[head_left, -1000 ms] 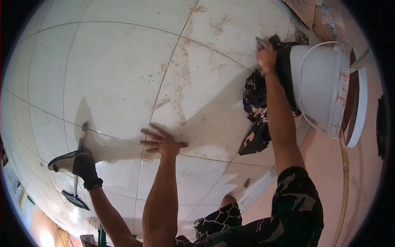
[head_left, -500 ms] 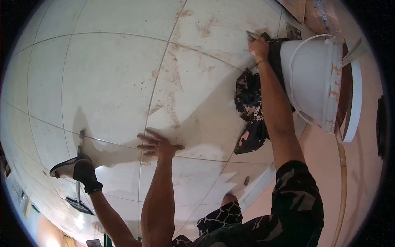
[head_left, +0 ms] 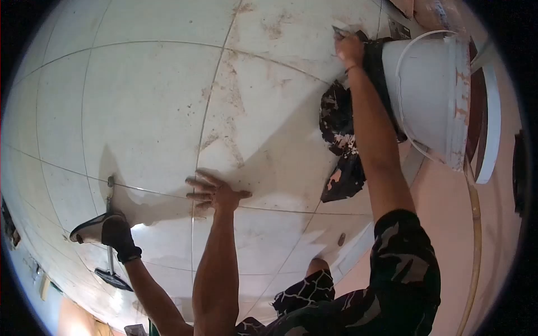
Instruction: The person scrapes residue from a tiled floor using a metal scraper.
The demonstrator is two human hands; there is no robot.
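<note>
My right hand (head_left: 350, 49) is closed around a scraper (head_left: 337, 29), held low at the tiled floor beside the white bucket. Only the thin grey tip shows past the fingers. Farther left, my left hand (head_left: 216, 194) rests palm down on the tiles (head_left: 151, 112), fingers spread and holding nothing. Brownish dust (head_left: 230, 106) streaks the floor between the two hands. A crumpled black plastic bag (head_left: 343, 179) lies under and beside my right forearm, with pale and brownish patches on it.
A white bucket (head_left: 423, 95) with a wire handle and stained rim stands at the right. Near my slippered foot (head_left: 89, 229) lies a long-handled tool (head_left: 114, 279) with a dark head. A bamboo pole (head_left: 475, 252) is at the lower right.
My right hand and the scraper have shifted slightly up and left in the view. My left hand stays planted on the tiles. The view itself has moved a little.
</note>
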